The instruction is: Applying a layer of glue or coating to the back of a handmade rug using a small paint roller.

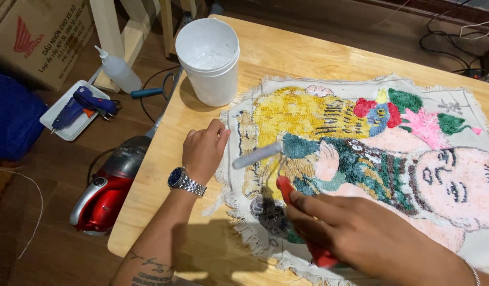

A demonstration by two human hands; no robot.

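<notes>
Left hand: your left hand (pixel 203 151) rests on the desk (pixel 276 55) at the left fringe of the tufted rug (pixel 382 159), its fingers curled together and pressing on the rug's edge; they pinch nothing. A metal wristwatch (pixel 182 180) sits on the wrist.
Right hand: your right hand (pixel 361 235) is closed around the red handle of a paint roller (pixel 276 169); its fingers are wrapped tight on the grip.
Paint roller: the grey roller sleeve lies on the rug's left part, just beside the left hand's fingertips.
Tufted rug: it lies flat over the right half of the desk, its fringe reaching toward the near edge. The pile shows a pink face, a yellow patch and green, red and blue areas.
White bucket: a white bucket (pixel 208 61) stands upright near the desk's far left corner, just apart from the rug.
Floor, left of the desk: a red vacuum cleaner (pixel 104 193), a white tray with a blue glue gun (pixel 85 106), and a clear squeeze bottle (pixel 117 69).
</notes>
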